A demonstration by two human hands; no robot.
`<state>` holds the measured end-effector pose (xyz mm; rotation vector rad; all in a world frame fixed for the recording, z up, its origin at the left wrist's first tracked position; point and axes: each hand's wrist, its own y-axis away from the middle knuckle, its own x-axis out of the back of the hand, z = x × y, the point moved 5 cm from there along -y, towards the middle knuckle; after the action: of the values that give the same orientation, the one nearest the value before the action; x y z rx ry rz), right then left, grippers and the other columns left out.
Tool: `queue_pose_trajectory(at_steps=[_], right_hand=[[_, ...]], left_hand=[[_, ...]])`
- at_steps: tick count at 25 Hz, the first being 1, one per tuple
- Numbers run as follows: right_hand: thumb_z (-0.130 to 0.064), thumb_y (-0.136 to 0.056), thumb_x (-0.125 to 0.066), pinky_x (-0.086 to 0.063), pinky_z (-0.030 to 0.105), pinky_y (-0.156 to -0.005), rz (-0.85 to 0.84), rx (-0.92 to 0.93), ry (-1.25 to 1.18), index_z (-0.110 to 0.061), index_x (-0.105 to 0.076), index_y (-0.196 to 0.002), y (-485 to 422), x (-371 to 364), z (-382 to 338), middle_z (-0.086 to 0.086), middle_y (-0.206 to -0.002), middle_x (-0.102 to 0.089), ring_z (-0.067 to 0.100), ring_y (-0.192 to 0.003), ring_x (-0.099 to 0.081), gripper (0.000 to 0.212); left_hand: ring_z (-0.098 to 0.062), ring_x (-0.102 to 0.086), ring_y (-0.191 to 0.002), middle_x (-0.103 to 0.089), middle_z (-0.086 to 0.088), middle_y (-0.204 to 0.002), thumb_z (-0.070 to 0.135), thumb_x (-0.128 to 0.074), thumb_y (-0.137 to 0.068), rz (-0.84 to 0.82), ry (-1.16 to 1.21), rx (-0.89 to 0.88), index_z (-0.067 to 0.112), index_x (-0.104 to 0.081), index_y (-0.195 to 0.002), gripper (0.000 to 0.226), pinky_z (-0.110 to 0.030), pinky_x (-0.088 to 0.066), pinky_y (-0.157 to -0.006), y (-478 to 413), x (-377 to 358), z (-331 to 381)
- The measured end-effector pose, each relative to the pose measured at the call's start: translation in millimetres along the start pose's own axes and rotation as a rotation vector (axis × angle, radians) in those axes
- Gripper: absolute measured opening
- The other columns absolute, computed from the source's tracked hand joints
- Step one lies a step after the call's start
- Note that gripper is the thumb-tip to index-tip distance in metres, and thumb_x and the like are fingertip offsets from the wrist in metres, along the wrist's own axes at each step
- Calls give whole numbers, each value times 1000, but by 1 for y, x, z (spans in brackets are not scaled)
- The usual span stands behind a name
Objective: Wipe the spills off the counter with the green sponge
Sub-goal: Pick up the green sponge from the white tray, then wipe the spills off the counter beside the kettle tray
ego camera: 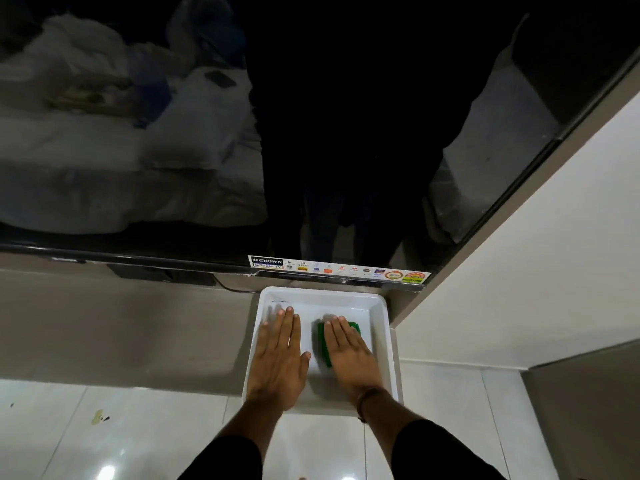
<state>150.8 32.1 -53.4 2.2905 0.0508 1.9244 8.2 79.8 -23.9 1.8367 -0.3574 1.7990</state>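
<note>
My left hand (pixel 281 355) lies flat and empty, fingers straight and together, palm down on the floor of the white tray (pixel 387 327). My right hand (pixel 348 351) is just as flat, pressing the green sponge (pixel 321 342) onto the tray floor without gripping it. The tray sits on the bench (pixel 121 327), below the television (pixel 311 133).

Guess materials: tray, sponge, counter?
Tray: likely white plastic, glossy, moulded rounded rim. Sponge: green, matte, looks like foam or scrub fibre; mostly hidden under the right hand. Counter: grey-brown, smooth semi-gloss, maybe laminate; cannot tell.
</note>
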Motion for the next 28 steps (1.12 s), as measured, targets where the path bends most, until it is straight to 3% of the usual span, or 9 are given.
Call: queue_pose_trajectory(at_steps=[3, 6, 9, 12, 15, 17, 20, 24, 28], right_hand=[[-14, -94, -68, 0, 44, -119, 96, -20, 5, -11, -4, -159, 26, 36, 14, 12, -170, -8, 29, -154, -1, 91], [-13, -86, -78, -15, 45, -120, 171, -76, 6, -8, -16, -158, 69, 73, 39, 14, -166, -24, 32, -153, -19, 95], [-3, -83, -77, -25, 45, -120, 249, -155, 45, -5, -25, -155, 128, 106, 88, 16, -163, -33, 33, -151, -27, 89], [5, -79, -77, -21, 45, -120, 307, -281, 95, -3, -26, -155, 205, 126, 159, 17, -162, -33, 34, -150, -28, 92], [6, -76, -78, -19, 46, -119, 368, -419, 138, -3, -28, -154, 292, 140, 237, 18, -161, -35, 35, -150, -30, 93], [6, -74, -80, -18, 47, -118, 387, -516, 165, -3, -28, -154, 354, 146, 288, 19, -161, -36, 36, -149, -31, 96], [6, -84, -69, -13, 48, -122, 420, -648, 202, -5, -18, -157, 444, 154, 354, 18, -165, -26, 36, -153, -20, 90], [11, -85, -60, -21, 50, -124, 427, -870, 179, -6, -17, -158, 557, 165, 430, 18, -166, -22, 36, -154, -15, 86], [14, -85, -59, -22, 50, -124, 448, -1106, 205, -5, -20, -157, 660, 174, 495, 20, -164, -26, 36, -153, -19, 84]], left_hand=[[-37, 23, -154, 23, -18, -166, 52, -28, -110, 67, 31, -32, 5, 13, -160, 80, -52, 3, -129, 6, 20, 21], [-38, 1, -157, 1, -18, -169, 49, -49, -106, 167, 78, -133, 4, -9, -162, 83, -51, 8, -126, 16, 44, 63], [-38, -10, -157, -12, -19, -170, 48, -51, -105, 192, 73, -275, 4, -19, -161, 79, -56, -6, -128, 25, 62, 137], [-35, -3, -159, -7, -17, -173, 46, -38, -107, 197, 91, -394, 5, -11, -163, 75, -56, -10, -129, 38, 69, 234], [-33, 5, -159, 2, -15, -173, 51, -21, -106, 203, 79, -527, 7, 0, -163, 75, -53, 2, -125, 57, 71, 342], [-33, 5, -158, 5, -14, -172, 59, 5, -101, 228, 61, -632, 7, 1, -163, 81, -50, 12, -121, 73, 75, 421], [-35, 4, -158, 4, -14, -172, 61, 26, -90, 259, 48, -782, 9, 0, -163, 94, -47, 22, -117, 94, 77, 532], [-32, 16, -156, 14, -14, -172, 57, 5, -99, 224, 20, -961, 11, 18, -158, 76, -53, 6, -128, 124, 82, 662], [-32, 10, -158, 6, -15, -173, 50, -26, -109, 208, 11, -1172, 8, 7, -162, 75, -57, -10, -129, 154, 88, 787]])
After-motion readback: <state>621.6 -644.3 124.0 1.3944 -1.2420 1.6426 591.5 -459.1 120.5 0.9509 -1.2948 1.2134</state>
